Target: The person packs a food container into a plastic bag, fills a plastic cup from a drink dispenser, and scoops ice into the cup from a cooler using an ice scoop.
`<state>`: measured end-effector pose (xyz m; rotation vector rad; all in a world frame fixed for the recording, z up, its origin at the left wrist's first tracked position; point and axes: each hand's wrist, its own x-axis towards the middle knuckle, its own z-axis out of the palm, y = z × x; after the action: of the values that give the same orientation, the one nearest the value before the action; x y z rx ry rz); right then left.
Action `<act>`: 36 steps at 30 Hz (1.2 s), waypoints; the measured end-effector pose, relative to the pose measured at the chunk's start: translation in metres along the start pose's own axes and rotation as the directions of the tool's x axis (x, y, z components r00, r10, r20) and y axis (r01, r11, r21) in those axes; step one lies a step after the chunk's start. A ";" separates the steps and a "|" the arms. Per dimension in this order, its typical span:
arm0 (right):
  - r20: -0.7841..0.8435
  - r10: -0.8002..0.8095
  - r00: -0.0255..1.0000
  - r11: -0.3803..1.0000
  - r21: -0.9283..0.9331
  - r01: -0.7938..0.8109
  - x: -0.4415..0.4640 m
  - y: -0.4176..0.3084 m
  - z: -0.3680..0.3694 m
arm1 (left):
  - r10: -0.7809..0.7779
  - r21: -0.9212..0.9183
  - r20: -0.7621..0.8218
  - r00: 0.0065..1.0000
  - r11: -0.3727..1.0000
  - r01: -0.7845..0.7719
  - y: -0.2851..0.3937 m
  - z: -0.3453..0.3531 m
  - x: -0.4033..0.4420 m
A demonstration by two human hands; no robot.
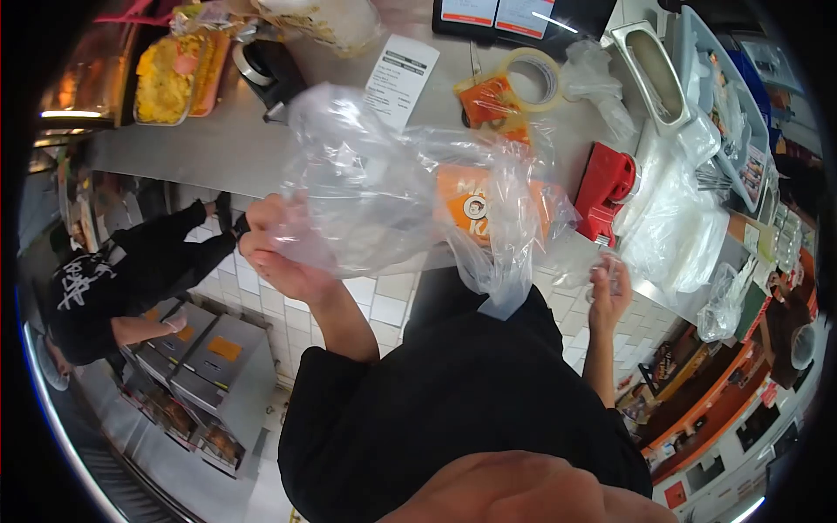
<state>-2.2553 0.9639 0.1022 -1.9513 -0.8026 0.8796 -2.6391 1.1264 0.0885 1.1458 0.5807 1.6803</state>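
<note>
A large clear plastic bag [357,205] is spread between my hands at the front of the steel counter. My left hand [283,253] is closed on its left side, fingers bunched in the film. Further right, my right hand [609,292] has its fingers curled on clear film at the bag's other end. An orange printed package [479,209] shows through the plastic near the middle; whether it lies inside or behind the film I cannot tell. Loose flaps of film [510,261] hang down over the counter edge. A red tape dispenser [602,192] stands just beyond my right hand.
On the steel counter [209,148] are a food tray [166,83], a black device [261,74], a printed receipt [401,78], a tape roll [530,78] and a metal container [654,74]. Stacked clear bags [671,209] lie right. Another person [96,279] is at left.
</note>
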 end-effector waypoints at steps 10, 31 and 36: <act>0.549 -0.141 0.824 0.745 0.607 -0.277 0.006 -0.072 0.054 | -0.473 0.159 0.465 0.748 0.876 0.455 -0.009 0.134 -0.027; 0.481 0.084 0.873 0.877 -0.452 0.165 0.017 0.006 0.068 | -0.620 0.058 0.631 0.466 0.637 0.768 -0.010 0.035 -0.063; 0.671 0.064 0.739 0.837 -0.439 0.326 0.031 -0.019 0.052 | -0.667 0.026 0.575 0.474 0.594 0.804 -0.020 0.025 -0.058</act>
<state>-2.2839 1.0192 0.0887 -1.9835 -1.7624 1.4100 -2.6038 1.0783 0.0590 0.9002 0.3926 0.5817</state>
